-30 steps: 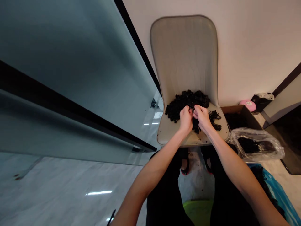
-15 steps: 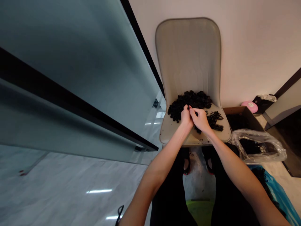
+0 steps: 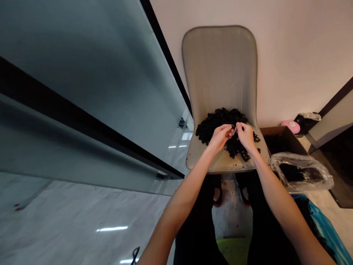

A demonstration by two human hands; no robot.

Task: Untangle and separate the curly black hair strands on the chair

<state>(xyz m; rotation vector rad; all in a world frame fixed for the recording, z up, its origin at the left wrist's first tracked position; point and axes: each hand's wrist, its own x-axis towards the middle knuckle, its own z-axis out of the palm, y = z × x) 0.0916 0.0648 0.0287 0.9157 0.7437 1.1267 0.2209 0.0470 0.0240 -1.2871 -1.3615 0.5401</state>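
Small black pieces, of a kind I cannot make out, lie in a dark pile [image 3: 212, 123] on the seat of a grey chair [image 3: 220, 62]. My left hand [image 3: 220, 136] is over the pile's front, thumb and forefinger pinched at a tiny black piece [image 3: 233, 127]. Just to its right, my right hand [image 3: 245, 136] pinches at the same spot with curled fingers. The fingertips nearly meet, and the pinched piece is mostly hidden. Below the hands, flatter black pieces [image 3: 234, 149] are strewn over the seat.
Right of the chair are a cardboard box [image 3: 296, 141] with black contents, a clear plastic bag [image 3: 317, 182] and a blue bag [image 3: 325, 224]. A pink round object [image 3: 291, 126] is by the wall. A glass door with a black handle bar [image 3: 91, 123] stands left.
Both hands have shifted right over the chair seat. They have moved slightly apart, and the left fingers have loosened from their tight bunch beside the right hand.
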